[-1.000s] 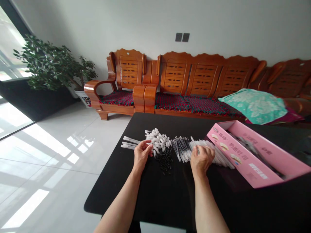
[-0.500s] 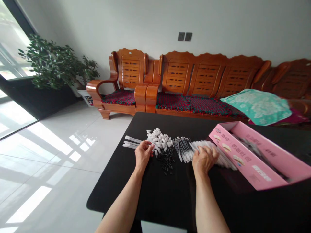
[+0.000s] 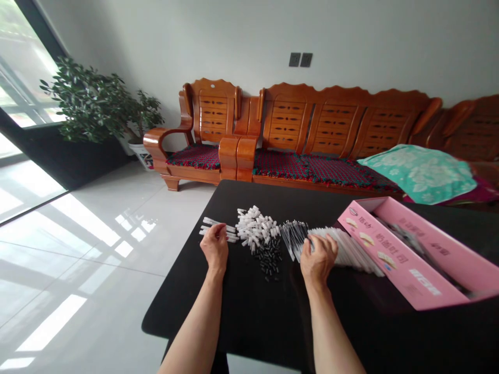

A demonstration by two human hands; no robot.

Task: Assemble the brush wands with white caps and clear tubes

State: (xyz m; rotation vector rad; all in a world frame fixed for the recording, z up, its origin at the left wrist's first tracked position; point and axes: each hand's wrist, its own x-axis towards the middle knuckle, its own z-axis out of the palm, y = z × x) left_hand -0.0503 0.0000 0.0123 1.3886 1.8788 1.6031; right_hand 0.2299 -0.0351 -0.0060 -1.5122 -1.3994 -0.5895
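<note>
On a black table (image 3: pixel 253 311) lie pen parts in heaps. My left hand (image 3: pixel 214 245) rests on a few finished white pens (image 3: pixel 208 222) at the far left, fingers curled over them. To its right sits a pile of white caps (image 3: pixel 255 226), with small black plugs (image 3: pixel 268 256) in front of it. My right hand (image 3: pixel 317 257) lies palm down on a spread of thin refills (image 3: pixel 293 235) and clear pen barrels (image 3: pixel 351 249), fingers touching them. Whether either hand grips a piece is hidden.
A long pink cardboard box (image 3: pixel 405 262) lies open on the table's right side, holding more parts. Behind the table stand a wooden sofa (image 3: pixel 331 130) with a teal cloth (image 3: pixel 419 174) and a wooden armchair (image 3: pixel 195 135). A potted plant (image 3: pixel 97 106) stands by the window at left.
My left hand has moved left from the white caps to the finished pens. My right hand has shifted slightly left on the barrels. The view has drifted a little.
</note>
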